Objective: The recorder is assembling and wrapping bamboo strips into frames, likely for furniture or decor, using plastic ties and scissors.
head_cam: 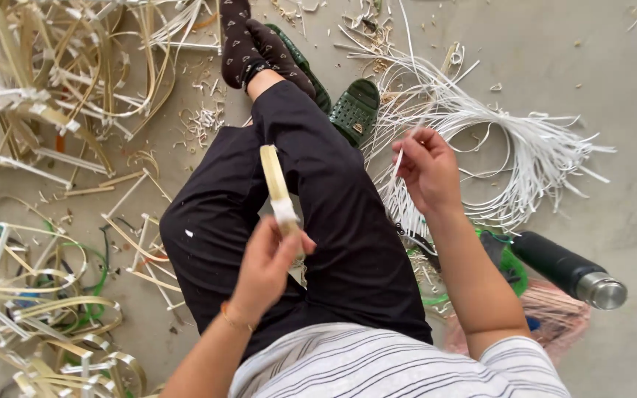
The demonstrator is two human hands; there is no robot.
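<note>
Striped shirt (399,365) fills the bottom of my view, black trousers (318,221) beyond it. Right of the legs lies a heap of white strips (510,147), with a dark flask (569,269) on the floor nearby. My left hand (267,265) grips a pale flat stick (274,180) wrapped in white, held over the lap. My right hand (429,169) pinches one thin white strip (399,158), raised above the heap.
</note>
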